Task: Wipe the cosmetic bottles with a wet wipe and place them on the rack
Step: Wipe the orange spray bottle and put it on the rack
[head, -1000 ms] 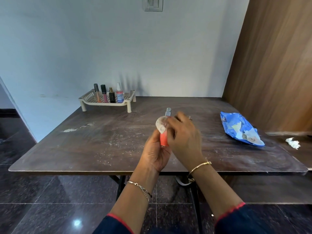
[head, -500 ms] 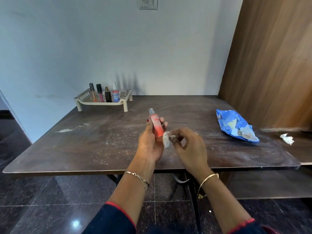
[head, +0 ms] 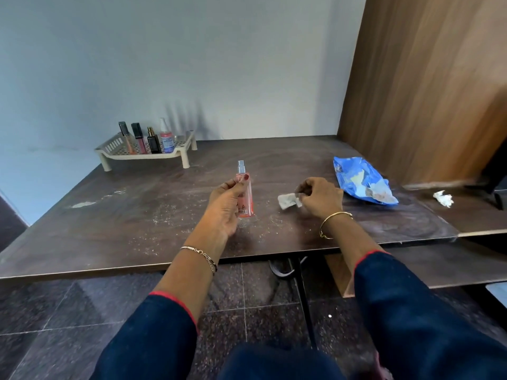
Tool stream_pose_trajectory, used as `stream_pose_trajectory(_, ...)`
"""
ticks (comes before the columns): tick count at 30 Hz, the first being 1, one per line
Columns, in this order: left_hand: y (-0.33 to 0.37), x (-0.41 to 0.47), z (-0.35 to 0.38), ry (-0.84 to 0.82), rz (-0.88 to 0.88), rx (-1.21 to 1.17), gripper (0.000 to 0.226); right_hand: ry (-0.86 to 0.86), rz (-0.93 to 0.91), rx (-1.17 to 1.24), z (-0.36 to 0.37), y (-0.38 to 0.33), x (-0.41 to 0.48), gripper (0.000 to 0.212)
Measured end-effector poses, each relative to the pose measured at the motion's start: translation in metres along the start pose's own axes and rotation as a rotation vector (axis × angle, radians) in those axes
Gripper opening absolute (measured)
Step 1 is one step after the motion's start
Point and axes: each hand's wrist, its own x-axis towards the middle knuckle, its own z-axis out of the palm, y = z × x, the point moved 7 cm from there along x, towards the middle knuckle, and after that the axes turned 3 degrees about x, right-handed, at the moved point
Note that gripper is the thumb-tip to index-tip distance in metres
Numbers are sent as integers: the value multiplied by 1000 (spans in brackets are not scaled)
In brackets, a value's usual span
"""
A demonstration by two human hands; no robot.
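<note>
My left hand (head: 225,204) grips a pink spray bottle (head: 245,193) with a silver nozzle, held upright over the middle of the dark table (head: 142,215). My right hand (head: 321,198) pinches a crumpled wet wipe (head: 288,201) a short way to the right of the bottle, apart from it. At the table's far left stands a cream perforated rack (head: 175,152) holding several cosmetic bottles (head: 153,138) upright in a row.
A blue wet-wipe packet (head: 356,179) lies on the right of the table. A used white wipe (head: 443,198) sits on a lower ledge further right, beside a wooden panel (head: 425,86). White dust speckles the tabletop; tiled floor lies below.
The wipe was against the bottle a second ago. My right hand has since drawn the wipe away to the right, while my left hand keeps the bottle upright.
</note>
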Motion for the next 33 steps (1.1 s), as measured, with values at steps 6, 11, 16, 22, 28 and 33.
stream_pose_trajectory(6,7,8,-7,49,22,104,42,-54,-12,139,3,-4,6,43)
stream_pose_trajectory(11,16,10,-10,44,41,120,19,-31,-181,308,-2,-43,7,34)
stream_pose_trajectory(16,41,14,-27,60,135,190,11,-115,-350,403,11,-118,15,27)
stream_pose_trajectory(22,106,30,-87,189,299,320,16,-214,-557,425,46,-229,25,34)
stream_pose_trajectory(28,177,64,-164,345,438,553,34,-290,-704,390,98,-317,36,42)
stream_pose_trajectory(33,225,107,-231,526,474,709,37,-249,-673,353,145,-345,73,37)
